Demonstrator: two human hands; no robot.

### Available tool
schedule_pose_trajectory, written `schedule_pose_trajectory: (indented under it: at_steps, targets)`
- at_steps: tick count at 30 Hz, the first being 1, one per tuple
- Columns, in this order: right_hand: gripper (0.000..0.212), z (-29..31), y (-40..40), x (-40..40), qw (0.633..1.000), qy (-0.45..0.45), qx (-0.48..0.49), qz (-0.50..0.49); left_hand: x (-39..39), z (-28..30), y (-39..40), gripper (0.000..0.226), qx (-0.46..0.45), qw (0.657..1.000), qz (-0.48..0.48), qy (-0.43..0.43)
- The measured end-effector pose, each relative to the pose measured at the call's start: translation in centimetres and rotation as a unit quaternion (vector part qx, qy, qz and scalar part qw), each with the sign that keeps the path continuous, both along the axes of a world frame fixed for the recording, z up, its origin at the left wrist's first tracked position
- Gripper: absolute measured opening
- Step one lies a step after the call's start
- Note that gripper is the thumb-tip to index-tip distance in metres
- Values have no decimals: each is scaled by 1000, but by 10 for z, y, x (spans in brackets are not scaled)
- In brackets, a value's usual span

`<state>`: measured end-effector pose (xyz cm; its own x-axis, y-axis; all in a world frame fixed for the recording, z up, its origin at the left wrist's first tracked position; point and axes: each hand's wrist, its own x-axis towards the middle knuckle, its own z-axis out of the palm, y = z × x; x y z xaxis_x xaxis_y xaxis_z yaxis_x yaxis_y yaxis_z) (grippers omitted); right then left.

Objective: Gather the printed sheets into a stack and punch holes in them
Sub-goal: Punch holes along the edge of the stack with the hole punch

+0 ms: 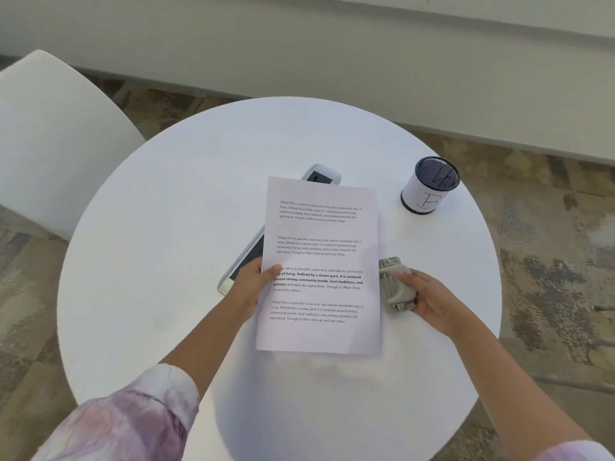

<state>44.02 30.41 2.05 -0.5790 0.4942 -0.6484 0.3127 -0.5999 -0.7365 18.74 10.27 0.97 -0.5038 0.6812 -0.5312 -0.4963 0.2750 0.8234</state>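
Note:
The printed sheets (321, 247) are held as one stack above the middle of the round white table (166, 261), their text facing me. My left hand (253, 281) grips the stack's left edge, thumb on top. A grey metal hole punch (396, 286) sits on the table just right of the stack's right edge. My right hand (429, 301) is closed around the punch from the right. How many sheets are in the stack cannot be told.
A white power strip (246, 254) lies diagonally under the sheets. A mesh pen cup (429, 186) wrapped in white paper stands at the back right. A white chair (50, 138) stands to the left of the table.

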Motion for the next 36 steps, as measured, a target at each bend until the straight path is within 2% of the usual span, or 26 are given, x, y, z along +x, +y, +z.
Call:
schedule_pose_trajectory:
  at_steps: [3,6,9,14,15,18,19,27,36]
  targets:
    - [54,2,-1,-1,1000,7,-13,-3,-5,2,1,17,-6,1000,7,5]
    - [44,3,-2,-3,1000,9,-16,4,-8,4,2,24,-13,1000,7,8]
    - [47,3,-5,-6,1000,8,-17,10,-8,5,3,26,-13,1000,-1,10]
    - [69,2,-7,-12,1000,7,-17,8,-2,5,4,24,-14,1000,-6,20]
    - [66,2,-7,-13,1000,4,-20,8,0,4,4,24,-13,1000,-4,22]
    - [38,4,-7,-15,999,1,-35,7,4,2,4,25,-10,1000,2,24]
    - [36,4,-7,-16,999,5,-39,8,5,2,3,25,-11,1000,5,22]
    - [52,5,-8,-17,998,29,-54,-23,8,-1,1,26,-22,999,-27,-3]
    - [29,0,-12,-16,997,16,-55,-50,18,-15,0,30,-38,999,-21,-17]
